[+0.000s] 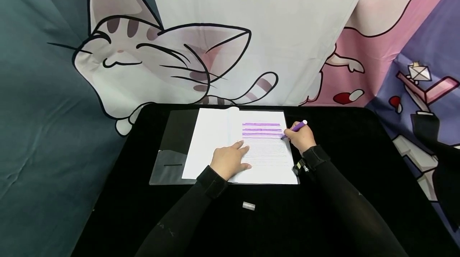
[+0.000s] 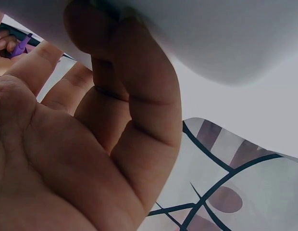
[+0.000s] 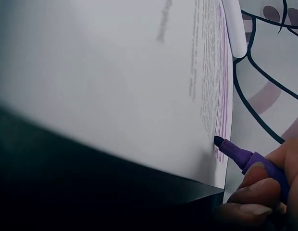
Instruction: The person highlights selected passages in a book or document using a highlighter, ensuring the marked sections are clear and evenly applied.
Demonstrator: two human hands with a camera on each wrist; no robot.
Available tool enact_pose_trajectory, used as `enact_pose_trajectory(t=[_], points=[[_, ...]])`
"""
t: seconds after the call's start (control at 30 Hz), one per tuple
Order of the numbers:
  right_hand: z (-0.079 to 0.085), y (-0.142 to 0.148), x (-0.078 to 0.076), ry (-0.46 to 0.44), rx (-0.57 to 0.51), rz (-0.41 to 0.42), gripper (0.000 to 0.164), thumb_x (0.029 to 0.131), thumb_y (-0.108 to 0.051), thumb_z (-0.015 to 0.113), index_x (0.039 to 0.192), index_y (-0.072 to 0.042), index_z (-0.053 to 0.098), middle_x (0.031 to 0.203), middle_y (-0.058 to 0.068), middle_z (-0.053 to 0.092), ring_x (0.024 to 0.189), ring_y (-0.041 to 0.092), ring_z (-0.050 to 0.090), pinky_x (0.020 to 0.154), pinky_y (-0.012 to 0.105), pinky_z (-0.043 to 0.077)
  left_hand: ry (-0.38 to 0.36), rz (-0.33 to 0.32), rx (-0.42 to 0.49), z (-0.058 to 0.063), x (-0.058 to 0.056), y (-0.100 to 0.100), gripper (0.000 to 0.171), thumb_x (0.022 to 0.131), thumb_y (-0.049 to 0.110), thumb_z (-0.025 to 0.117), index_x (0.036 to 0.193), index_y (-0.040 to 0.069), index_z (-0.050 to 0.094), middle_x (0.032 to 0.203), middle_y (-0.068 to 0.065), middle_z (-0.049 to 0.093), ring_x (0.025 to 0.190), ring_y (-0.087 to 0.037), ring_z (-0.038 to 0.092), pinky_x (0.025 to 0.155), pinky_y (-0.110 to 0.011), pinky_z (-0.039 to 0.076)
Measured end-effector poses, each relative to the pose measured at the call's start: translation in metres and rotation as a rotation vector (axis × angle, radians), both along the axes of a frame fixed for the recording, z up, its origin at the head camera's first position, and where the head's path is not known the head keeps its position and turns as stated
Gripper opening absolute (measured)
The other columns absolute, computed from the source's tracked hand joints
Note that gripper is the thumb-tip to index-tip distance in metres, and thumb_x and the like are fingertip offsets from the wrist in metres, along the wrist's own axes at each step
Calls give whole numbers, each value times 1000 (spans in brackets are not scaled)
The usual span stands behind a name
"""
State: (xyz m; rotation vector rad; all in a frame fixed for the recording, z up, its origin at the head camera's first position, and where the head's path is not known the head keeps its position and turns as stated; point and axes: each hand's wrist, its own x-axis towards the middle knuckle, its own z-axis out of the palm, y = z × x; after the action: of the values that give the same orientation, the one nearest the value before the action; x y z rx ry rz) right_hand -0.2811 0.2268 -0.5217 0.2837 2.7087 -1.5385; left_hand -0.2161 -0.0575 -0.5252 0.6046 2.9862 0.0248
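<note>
An open booklet [image 1: 212, 141] lies on the black table, its right page [image 1: 267, 173] printed with lines of text. Purple strokes [image 1: 261, 129] run across the upper lines. My right hand [image 1: 302, 137] pinches an uncapped purple highlighter [image 1: 298, 126] by the page's right edge. In the right wrist view, the highlighter [image 3: 240, 156] has its dark tip at the ends of the marked lines; whether it touches the paper I cannot tell. My left hand [image 1: 230, 160] rests on the booklet near the middle fold, fingers spread; up close in the left wrist view, the fingers [image 2: 151, 96] look bent.
Beneath the booklet, a clear plastic cover [image 1: 170, 167] sticks out on the left. A small whitish cylinder [image 1: 248, 206], perhaps a cap, lies on the black table [image 1: 280, 225] in front of the booklet. Behind the table hangs a cartoon-cat curtain [image 1: 287, 41].
</note>
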Motion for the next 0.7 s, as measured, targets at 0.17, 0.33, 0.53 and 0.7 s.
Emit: enact_pose_trajectory(t=[0.17, 0.33, 0.53, 0.7], points=[[0, 2, 1, 15, -3, -18, 32, 96, -5, 71, 72, -14, 52, 68, -5, 58, 69, 12, 55, 62, 22, 47, 16, -5, 1, -15, -7, 0, 75, 96, 72, 78, 161, 36, 66, 172, 6, 61, 128, -26, 81, 79, -49, 67], [1, 3, 1, 22, -6, -17, 31, 95, -5, 71, 71, -14, 53, 69, -3, 62, 68, 12, 57, 62, 22, 48, 23, -1, 8, -34, -18, -1, 75, 96, 71, 80, 161, 37, 66, 171, 6, 62, 123, -29, 83, 77, -49, 67], [0, 3, 3, 6, 17, -9, 28, 97, -5, 70, 75, -11, 54, 73, 5, 66, 67, 12, 57, 62, 23, 48, -10, 0, 13, -12, -5, 0, 74, 97, 69, 79, 162, 35, 66, 173, 5, 60, 124, -30, 83, 80, -48, 67], [-4, 4, 2, 1, -37, -21, 27, 98, -7, 71, 76, -11, 55, 72, 4, 66, 69, 13, 57, 62, 25, 45, 2, 1, 6, -1, 3, 0, 73, 98, 70, 77, 161, 35, 66, 173, 6, 60, 129, -28, 81, 82, -48, 67]])
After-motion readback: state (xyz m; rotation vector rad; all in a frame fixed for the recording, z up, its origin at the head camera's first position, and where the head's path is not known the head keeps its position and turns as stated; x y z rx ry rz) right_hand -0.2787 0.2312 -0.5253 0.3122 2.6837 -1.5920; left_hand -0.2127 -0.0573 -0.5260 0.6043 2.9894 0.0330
